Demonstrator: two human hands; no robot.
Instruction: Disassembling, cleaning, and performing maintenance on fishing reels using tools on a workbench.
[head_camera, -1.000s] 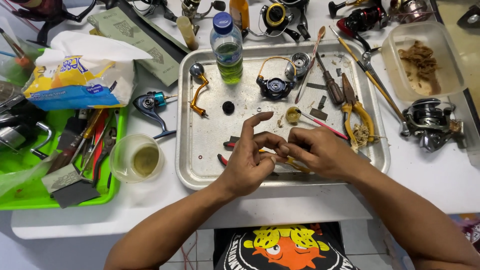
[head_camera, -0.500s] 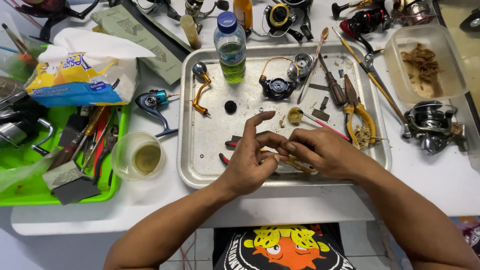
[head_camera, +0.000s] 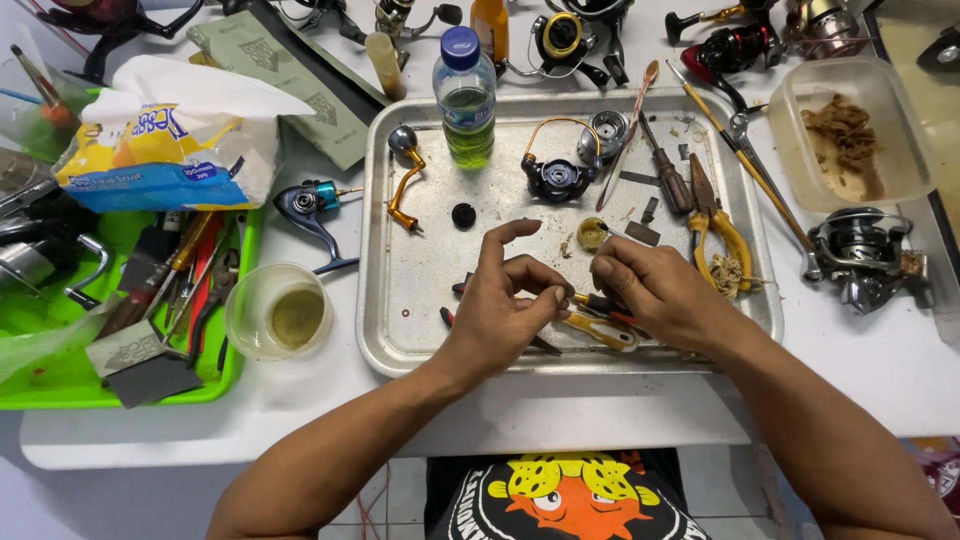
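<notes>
This was a small repair bench for fishing reels, likely a hobbyist's or tradesman's workshop; a white table (head_camera: 900, 380) carried a metal tray (head_camera: 400, 330) strewn with a reel body (head_camera: 556, 178), a gold crank handle (head_camera: 404, 190), a screwdriver (head_camera: 668, 178) and yellow-handled pliers (head_camera: 722, 230); more reels (head_camera: 860, 255) ringed it; a green tray (head_camera: 60, 385) held hand tools.

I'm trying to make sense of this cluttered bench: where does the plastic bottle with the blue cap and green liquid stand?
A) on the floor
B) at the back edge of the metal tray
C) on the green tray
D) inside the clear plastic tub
B: the bottle stands upright at the far edge of the metal tray, beyond both hands.
</notes>
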